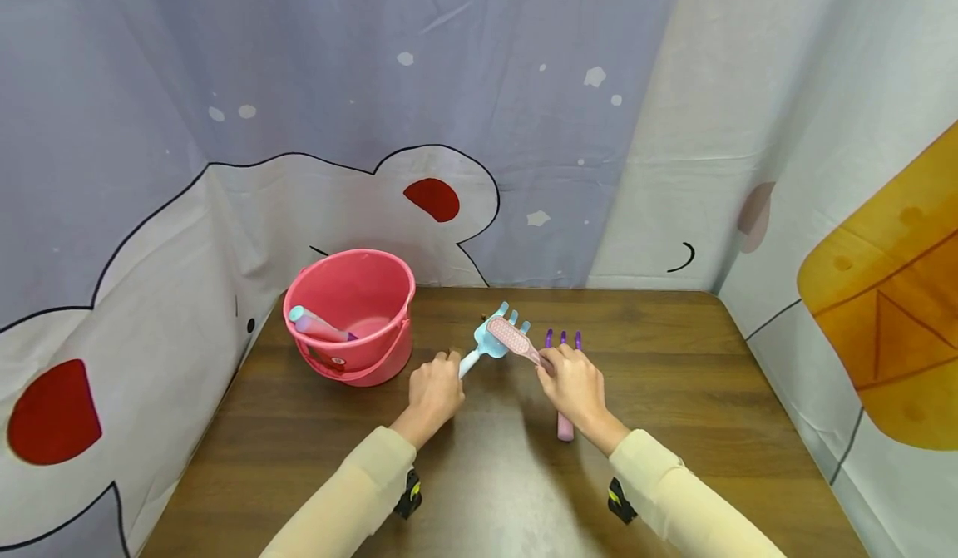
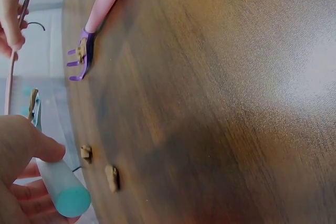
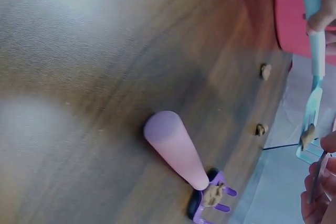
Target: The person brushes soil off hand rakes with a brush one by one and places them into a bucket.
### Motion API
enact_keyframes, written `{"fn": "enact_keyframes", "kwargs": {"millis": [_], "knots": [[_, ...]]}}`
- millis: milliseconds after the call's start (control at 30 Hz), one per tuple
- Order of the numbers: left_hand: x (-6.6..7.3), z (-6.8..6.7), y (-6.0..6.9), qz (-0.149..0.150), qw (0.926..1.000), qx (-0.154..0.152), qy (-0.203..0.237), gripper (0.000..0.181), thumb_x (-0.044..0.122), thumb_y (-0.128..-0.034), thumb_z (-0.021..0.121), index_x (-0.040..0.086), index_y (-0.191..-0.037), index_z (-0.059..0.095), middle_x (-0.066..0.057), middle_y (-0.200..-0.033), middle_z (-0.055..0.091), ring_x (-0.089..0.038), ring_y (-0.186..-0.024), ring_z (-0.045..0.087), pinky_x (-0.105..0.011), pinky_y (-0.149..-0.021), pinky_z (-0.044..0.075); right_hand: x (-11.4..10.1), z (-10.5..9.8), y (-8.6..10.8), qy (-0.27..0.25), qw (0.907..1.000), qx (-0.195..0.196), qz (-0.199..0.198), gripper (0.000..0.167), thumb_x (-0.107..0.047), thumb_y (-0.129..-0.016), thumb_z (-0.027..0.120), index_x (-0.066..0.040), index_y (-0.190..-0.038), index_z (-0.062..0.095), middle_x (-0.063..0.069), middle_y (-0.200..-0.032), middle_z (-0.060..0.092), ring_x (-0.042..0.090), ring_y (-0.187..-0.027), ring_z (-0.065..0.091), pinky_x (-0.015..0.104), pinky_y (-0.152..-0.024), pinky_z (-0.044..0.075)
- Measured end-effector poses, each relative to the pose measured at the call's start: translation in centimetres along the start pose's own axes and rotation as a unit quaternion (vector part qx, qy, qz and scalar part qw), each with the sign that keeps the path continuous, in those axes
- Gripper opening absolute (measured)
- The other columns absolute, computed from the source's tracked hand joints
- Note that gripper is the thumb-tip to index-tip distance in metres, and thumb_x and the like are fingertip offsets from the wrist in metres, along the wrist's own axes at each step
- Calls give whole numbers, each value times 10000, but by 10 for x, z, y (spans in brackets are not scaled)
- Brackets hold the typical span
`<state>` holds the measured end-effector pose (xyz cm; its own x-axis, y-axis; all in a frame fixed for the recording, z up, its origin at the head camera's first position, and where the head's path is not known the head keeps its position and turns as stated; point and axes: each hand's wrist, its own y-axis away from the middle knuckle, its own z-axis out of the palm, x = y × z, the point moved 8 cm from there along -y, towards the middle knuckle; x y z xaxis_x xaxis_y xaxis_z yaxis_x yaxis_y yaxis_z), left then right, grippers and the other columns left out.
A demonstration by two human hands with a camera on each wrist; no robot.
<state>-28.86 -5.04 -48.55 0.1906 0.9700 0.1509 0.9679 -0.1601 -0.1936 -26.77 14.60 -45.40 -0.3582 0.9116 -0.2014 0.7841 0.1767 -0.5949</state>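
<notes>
Stretching under everything is the worktop (image 1: 674,358), with a pink bucket (image 1: 395,357) at its far left and a pink-handled tool (image 1: 323,328) inside. Over the wood, the left hand (image 1: 436,387) curls round the pale handle of a blue fork (image 1: 488,343). A purple fork (image 1: 565,429) lies below the right hand (image 1: 575,379), which pinches a pink paddle (image 1: 509,335) by its handle. From above, the paddle overlaps the blue fork's head; whether they touch, I can't tell. Both look like light, stiff plastic, probably a bit slick, so the thick handle is the place to grip the fork, the narrow end the paddle. Smallest are the brown lumps (image 2: 112,178): one on each fork, two loose on the worktop. They might crumble if squeezed hard.
</notes>
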Motion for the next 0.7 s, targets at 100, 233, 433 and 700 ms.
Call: {"fn": "enact_keyframes", "kwargs": {"millis": [100, 233, 433, 700], "knots": [[3, 1, 1, 87, 9999, 44, -26, 274, 196, -739, 705, 76, -963, 600, -52, -722, 539, -267, -568, 581, -366, -461, 435, 0, -1, -7, 12, 10000, -26, 37, 207, -171, -687, 767, -112, -875, 705, 35, -780, 642, 208, -616, 573, 343, -494, 480], [7, 2, 2, 208, 9997, 105, -60, 240, 186, -736, 701, 77, -921, 593, -52, -715, 541, -267, -563, 582, -369, -455, 433, 2, 2, -16, 24, 9997, -174, 167, 204, -176, -703, 753, -108, -890, 708, 38, -784, 642, 218, -627, 585, 354, -500, 482], [11, 1, 3, 315, 9994, 89, -103, 251, 193, -730, 715, 76, -910, 584, -49, -714, 539, -253, -549, 573, -355, -441, 425, 3, 5, -21, 54, 9990, -339, 288, 187, -194, -719, 743, -118, -886, 710, 38, -780, 638, 230, -655, 600, 392, -510, 483], [9, -6, 2, 387, 9987, 277, -152, 244, 183, -720, 711, 75, -896, 579, -52, -716, 542, -265, -556, 580, -366, -443, 434, 9, 10, -21, 144, 9976, -564, 367, 180, -199, -719, 747, -124, -878, 711, 45, -785, 649, 214, -621, 585, 348, -483, 473]]}}
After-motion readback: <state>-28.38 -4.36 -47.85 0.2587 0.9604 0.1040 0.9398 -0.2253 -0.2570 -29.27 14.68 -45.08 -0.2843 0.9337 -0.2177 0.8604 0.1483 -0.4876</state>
